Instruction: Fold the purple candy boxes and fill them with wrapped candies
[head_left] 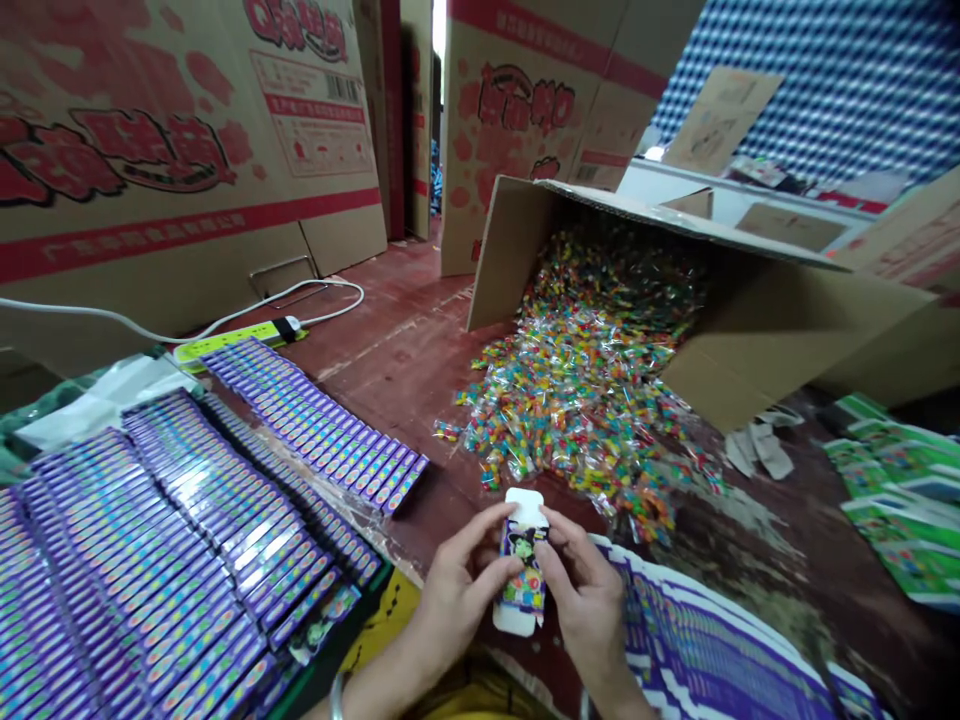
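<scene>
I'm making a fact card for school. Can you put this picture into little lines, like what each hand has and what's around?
Box: small, purple, white flaps sticking out at both ends
Left hand: holds the box's left side
Right hand: holds its right side
Candy: heaped from inside the carton onto the table
Left: purple rows
Right: white-edged row, green packs
</scene>
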